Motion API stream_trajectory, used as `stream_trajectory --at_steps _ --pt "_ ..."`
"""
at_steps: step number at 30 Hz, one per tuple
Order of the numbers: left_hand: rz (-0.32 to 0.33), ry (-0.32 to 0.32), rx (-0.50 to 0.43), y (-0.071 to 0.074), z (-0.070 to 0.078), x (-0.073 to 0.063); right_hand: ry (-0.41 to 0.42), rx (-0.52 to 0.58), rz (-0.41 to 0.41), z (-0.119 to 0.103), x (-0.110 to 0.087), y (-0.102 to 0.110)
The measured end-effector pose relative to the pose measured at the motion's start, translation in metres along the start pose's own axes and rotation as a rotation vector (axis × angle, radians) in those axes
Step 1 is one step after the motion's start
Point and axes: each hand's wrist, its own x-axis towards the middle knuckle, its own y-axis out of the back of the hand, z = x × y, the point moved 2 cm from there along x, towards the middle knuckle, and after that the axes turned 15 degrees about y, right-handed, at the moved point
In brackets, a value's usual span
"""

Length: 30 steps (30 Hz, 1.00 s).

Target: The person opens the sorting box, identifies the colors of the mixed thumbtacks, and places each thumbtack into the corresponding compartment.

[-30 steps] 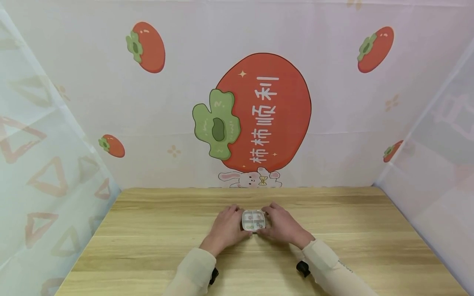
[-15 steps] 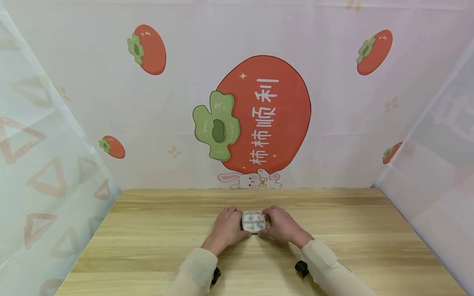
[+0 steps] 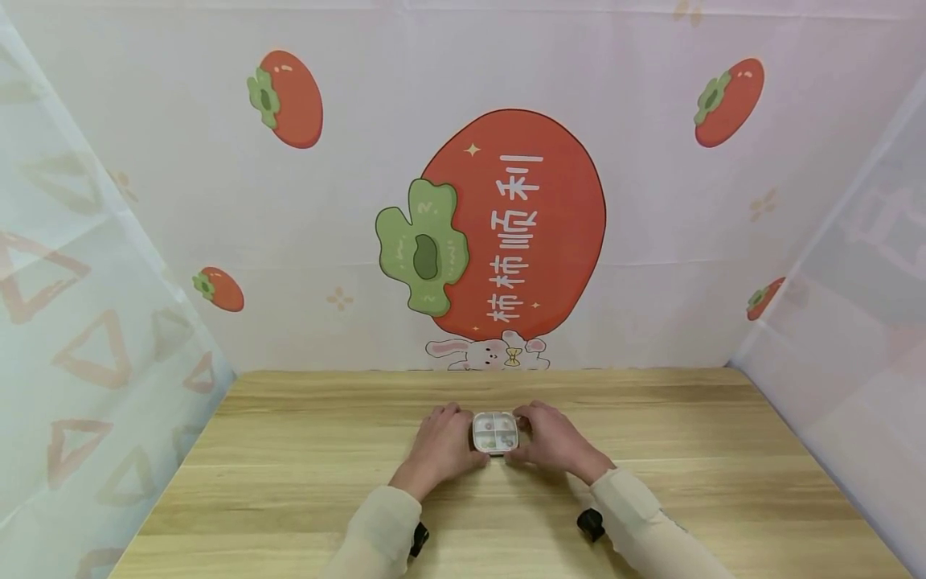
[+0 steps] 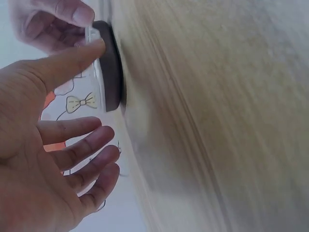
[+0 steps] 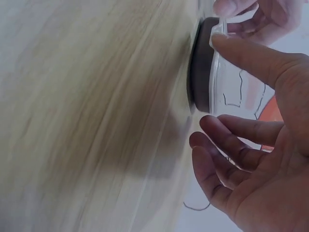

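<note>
A small pill box (image 3: pixel 495 433) with a clear lid over a four-part white tray and a dark base (image 4: pixel 112 67) sits on the table between both hands. Tiny items show in its compartments, too small to identify. My left hand (image 3: pixel 443 444) holds its left side, thumb at the near edge and fingers towards the far corner. On the right side, my right hand (image 3: pixel 553 438) mirrors this, its thumb (image 5: pixel 246 57) against the lid's rim. In both wrist views the other fingers are loosely bent, apart from the box.
The wood-grain table (image 3: pixel 289 482) runs back to a white cloth wall printed with a big red persimmon (image 3: pixel 550 233). Cloth panels stand at left and right. Black straps or devices (image 3: pixel 590 525) show under both cream sleeves (image 3: pixel 387 523).
</note>
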Motion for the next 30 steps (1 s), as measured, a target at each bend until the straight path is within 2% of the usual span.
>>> stream_trajectory --at_steps 5,10,15,20,25,30 --pt "0.027 0.028 -0.037 0.004 -0.011 -0.002 -0.041 -0.020 0.059 0.003 -0.008 0.005" --pt "0.030 0.017 -0.015 0.003 -0.019 -0.002 -0.018 -0.025 0.063 0.005 -0.008 0.001" --pt "0.019 0.006 -0.001 -0.001 -0.019 -0.001 0.034 -0.033 0.034 0.004 -0.003 -0.005" --pt "0.024 -0.010 -0.005 -0.003 -0.018 0.000 0.040 -0.055 0.021 0.003 0.000 -0.009" --pt "0.033 -0.019 0.007 -0.004 -0.015 0.001 0.043 -0.048 0.017 0.003 0.002 -0.010" --pt "0.046 -0.019 0.015 -0.003 -0.015 0.001 0.085 -0.041 0.039 0.003 0.004 -0.011"
